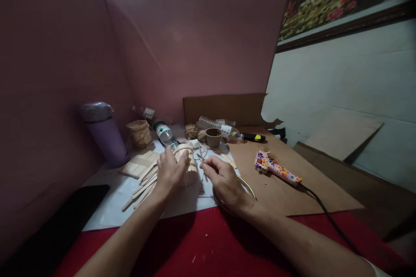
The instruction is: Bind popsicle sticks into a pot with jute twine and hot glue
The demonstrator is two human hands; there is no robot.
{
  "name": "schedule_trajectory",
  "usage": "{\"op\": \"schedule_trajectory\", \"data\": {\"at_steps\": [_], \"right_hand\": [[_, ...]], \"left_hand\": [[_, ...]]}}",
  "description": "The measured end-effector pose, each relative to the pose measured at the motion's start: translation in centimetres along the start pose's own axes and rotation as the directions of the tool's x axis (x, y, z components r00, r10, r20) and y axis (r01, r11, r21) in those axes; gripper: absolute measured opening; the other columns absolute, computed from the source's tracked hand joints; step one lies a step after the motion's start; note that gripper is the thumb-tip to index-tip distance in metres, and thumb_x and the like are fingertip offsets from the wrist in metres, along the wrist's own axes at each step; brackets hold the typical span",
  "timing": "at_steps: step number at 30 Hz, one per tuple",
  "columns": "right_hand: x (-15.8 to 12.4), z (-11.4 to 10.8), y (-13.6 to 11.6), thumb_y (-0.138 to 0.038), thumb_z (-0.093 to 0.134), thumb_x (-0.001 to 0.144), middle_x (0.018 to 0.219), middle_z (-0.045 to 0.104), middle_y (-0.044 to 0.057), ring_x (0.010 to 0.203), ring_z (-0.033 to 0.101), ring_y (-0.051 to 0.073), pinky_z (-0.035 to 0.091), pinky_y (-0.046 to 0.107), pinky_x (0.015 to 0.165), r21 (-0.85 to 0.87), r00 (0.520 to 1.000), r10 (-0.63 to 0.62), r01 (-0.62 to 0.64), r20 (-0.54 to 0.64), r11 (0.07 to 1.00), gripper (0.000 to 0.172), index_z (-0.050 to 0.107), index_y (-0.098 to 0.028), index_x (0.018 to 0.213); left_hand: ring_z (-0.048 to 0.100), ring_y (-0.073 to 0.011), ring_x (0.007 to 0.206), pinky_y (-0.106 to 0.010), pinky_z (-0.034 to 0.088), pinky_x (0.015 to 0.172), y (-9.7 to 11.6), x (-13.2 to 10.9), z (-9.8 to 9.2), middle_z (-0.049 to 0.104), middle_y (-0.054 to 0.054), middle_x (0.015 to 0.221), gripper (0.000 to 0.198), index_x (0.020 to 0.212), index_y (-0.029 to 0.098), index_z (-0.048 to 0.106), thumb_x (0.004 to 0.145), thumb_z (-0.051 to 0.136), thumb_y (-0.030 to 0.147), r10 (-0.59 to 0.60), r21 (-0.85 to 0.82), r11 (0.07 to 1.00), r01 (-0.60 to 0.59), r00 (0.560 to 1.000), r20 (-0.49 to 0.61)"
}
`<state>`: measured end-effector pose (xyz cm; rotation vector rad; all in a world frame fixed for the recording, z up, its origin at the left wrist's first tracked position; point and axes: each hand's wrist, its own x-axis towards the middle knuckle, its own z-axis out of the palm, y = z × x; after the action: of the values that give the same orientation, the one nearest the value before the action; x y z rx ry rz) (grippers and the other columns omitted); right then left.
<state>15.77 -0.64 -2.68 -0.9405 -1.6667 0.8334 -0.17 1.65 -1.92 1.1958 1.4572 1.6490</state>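
Observation:
My left hand (170, 169) is wrapped round a small pale object (192, 163) faced with wooden sticks, at the middle of the white paper. Just right of it, my right hand (224, 179) pinches a thin pale strip (203, 160) between thumb and fingers, held upright and close to the object but apart from it. Loose craft sticks (139, 192) fan out to the left of my left hand, in front of a flat bundle of sticks (140, 164). Part of a gold-coloured ring (248, 186) shows behind my right hand.
A purple tumbler (108, 138) and a woven-looking cup (139, 133) stand at the left. Plastic bottles (164, 133), twine, a small brown pot (213, 137) and a black-and-yellow cutter (254, 137) lie behind the hands. A flower-patterned glue gun (276, 169) with a black cord rests on cardboard (312, 194).

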Motion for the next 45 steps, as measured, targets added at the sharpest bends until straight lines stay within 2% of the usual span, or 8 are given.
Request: {"op": "schedule_trajectory", "data": {"at_steps": [2,4,8,14,20,28,41,45], "right_hand": [[-0.1,-0.1,-0.4,-0.028,0.051,0.088,0.065,0.050,-0.002,0.065,0.046,0.015,0.037,0.025,0.062,-0.013,1.000,-0.014,0.014,-0.006,1.000,0.022,0.052,-0.020,0.068],[-0.2,-0.1,-0.7,-0.026,0.049,0.089,0.067,0.052,-0.002,0.066,0.048,0.015,0.037,0.025,0.062,-0.025,1.000,-0.028,0.028,0.003,0.999,0.020,0.053,-0.020,0.070],[-0.6,-0.3,-1.1,-0.021,0.047,0.089,0.070,0.055,-0.001,0.068,0.051,0.015,0.038,0.025,0.063,-0.056,0.997,-0.067,0.070,0.047,0.996,0.017,0.053,-0.020,0.074],[-1.1,-0.3,-1.3,-0.017,0.046,0.089,0.063,0.052,-0.003,0.061,0.049,0.013,0.035,0.025,0.059,-0.085,0.985,-0.112,0.123,0.130,0.989,0.020,0.050,-0.021,0.070],[-1.2,-0.1,-1.6,-0.020,0.046,0.091,0.060,0.052,-0.004,0.059,0.049,0.012,0.037,0.024,0.059,-0.049,0.982,-0.100,0.109,0.163,0.993,0.024,0.049,-0.020,0.067],[-1.5,-0.2,-1.3,-0.022,0.047,0.093,0.069,0.055,-0.002,0.063,0.048,0.012,0.037,0.024,0.061,-0.062,0.971,-0.147,0.161,0.188,0.985,0.017,0.059,-0.019,0.082],[-1.3,0.0,-0.7,-0.029,0.046,0.094,0.058,0.048,-0.004,0.055,0.043,0.011,0.032,0.024,0.054,-0.197,0.957,-0.220,0.257,0.191,0.946,0.031,0.049,-0.020,0.064],[0.8,-2.2,0.0,-0.034,0.035,0.100,0.061,0.058,-0.001,0.058,0.055,0.012,0.039,0.023,0.058,-0.333,0.987,-0.158,0.159,0.032,0.929,0.039,0.056,-0.020,0.070]], "left_hand": [[0.042,-0.0325,0.124,-0.033,0.041,0.085,1.0,-0.9,0.1,0.061,-0.012,0.109,0.036,0.096,0.020,0.060,0.065,0.075,0.030,0.196,0.125,0.975,-0.182,0.975,-0.106],[0.056,-0.0267,0.099,-0.030,0.044,0.076,1.9,-2.0,0.3,0.064,-0.008,0.096,0.033,0.102,0.020,0.064,0.071,0.072,0.031,0.328,0.153,0.937,-0.314,0.941,-0.077],[0.056,-0.0152,0.061,-0.024,0.043,0.053,2.8,-3.6,1.0,0.067,-0.003,0.078,0.028,0.092,0.019,0.070,0.069,0.076,0.031,0.233,-0.098,0.971,-0.219,0.958,0.167],[0.040,-0.0071,0.039,-0.019,0.031,0.036,2.8,-3.5,0.7,0.054,0.003,0.049,0.021,0.069,0.016,0.063,0.072,0.074,0.035,0.149,-0.222,0.970,-0.096,0.960,0.236],[0.043,-0.0073,0.038,-0.019,0.032,0.034,3.2,-3.7,0.5,0.057,0.003,0.052,0.023,0.070,0.017,0.060,0.071,0.076,0.034,0.179,-0.304,0.945,-0.122,0.969,0.170],[0.047,-0.0087,0.037,-0.019,0.033,0.034,3.4,-3.8,0.4,0.059,0.001,0.051,0.027,0.068,0.015,0.059,0.067,0.078,0.036,0.093,-0.352,0.936,-0.004,0.967,0.238],[0.051,-0.0081,0.040,-0.017,0.036,0.035,3.5,-3.8,0.2,0.064,0.001,0.060,0.028,0.079,0.015,0.061,0.063,0.080,0.029,0.003,-0.439,0.893,0.098,0.975,0.224],[0.048,-0.0071,0.040,-0.016,0.037,0.036,3.6,-3.3,-0.2,0.063,0.001,0.056,0.021,0.075,0.015,0.061,0.064,0.077,0.025,0.003,-0.457,0.887,0.058,0.991,0.132]]}}
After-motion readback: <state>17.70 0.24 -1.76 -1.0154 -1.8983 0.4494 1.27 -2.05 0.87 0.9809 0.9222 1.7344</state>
